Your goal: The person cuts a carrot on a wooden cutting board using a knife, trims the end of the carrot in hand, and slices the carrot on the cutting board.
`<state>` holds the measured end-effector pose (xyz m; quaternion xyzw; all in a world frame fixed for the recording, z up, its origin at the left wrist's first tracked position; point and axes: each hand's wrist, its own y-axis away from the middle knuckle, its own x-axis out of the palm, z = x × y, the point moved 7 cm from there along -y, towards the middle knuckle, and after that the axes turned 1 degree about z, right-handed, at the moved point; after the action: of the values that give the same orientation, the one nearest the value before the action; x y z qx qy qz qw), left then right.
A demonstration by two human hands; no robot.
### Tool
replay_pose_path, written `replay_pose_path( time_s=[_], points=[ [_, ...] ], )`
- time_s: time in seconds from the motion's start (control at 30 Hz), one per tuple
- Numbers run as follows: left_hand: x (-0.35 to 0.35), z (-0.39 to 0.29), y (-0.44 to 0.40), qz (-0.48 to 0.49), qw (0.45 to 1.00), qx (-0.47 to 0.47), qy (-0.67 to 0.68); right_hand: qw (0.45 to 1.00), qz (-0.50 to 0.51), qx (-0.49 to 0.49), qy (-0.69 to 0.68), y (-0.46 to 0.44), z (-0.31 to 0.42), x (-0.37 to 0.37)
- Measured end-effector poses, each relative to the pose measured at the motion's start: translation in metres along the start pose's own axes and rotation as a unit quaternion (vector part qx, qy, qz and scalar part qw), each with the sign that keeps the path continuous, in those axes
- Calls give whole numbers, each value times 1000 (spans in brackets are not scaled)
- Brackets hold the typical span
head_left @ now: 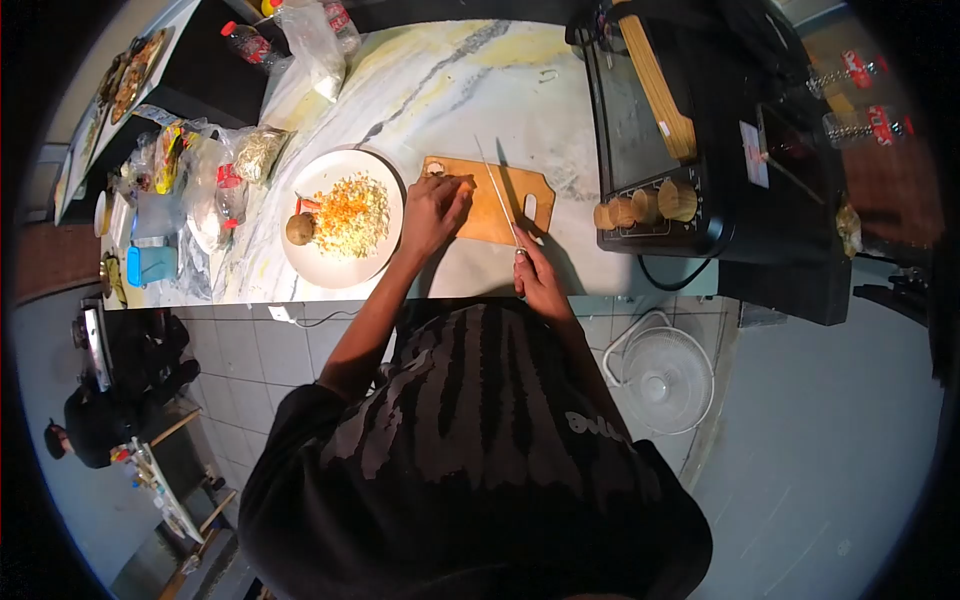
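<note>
A wooden cutting board [490,230] lies on the marble counter. My right hand [538,268] is closed round the handle of a long knife [494,182], whose thin blade points away over the board. On the board's left part rests my left hand [432,212], its fingers curled over something orange that is mostly hidden. A small pale piece [434,168] sits at the board's upper left corner. To the left, a white plate [296,270] holds chopped white and orange bits [355,215], a round brown item [299,229] and a red piece [309,204].
A black oven [650,140] with wooden knobs stands at the right. Plastic bags [205,180], bottles [250,45] and a blue container [152,265] are at the left. Below the counter are a white fan [660,380] and, far left, a person in black [95,425].
</note>
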<state>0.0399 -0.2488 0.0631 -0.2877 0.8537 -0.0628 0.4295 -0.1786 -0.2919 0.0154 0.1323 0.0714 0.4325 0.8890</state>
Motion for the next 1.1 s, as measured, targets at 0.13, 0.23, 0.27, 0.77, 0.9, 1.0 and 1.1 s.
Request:
replay_pose_path(
  time_s=[0.13, 0.23, 0.27, 0.77, 0.9, 1.0, 1.1],
  points=[
    [7, -12, 23, -14, 999, -11, -48, 998, 50, -44, 21, 8, 10, 5],
    [11, -11, 30, -39, 999, -16, -11, 997, 67, -37, 15, 10, 14, 9],
    [15, -6, 34, -53, 998, -14, -18, 996, 76, -2, 38, 11, 12, 8],
    [13, 0, 37, -60, 996, -61, 6, 991, 37, -50, 121, 17, 9, 22],
    [14, 9, 44, -70, 990, -109, 56, 980, 8, -121, 155, 21, 23, 22],
    [10, 1, 37, -56, 996, -57, 29, 987, 51, -39, 144, 19, 7, 26],
    [7, -3, 28, 4, 999, -45, 3, 975, -56, -149, 155, 16, 18, 19]
  ],
)
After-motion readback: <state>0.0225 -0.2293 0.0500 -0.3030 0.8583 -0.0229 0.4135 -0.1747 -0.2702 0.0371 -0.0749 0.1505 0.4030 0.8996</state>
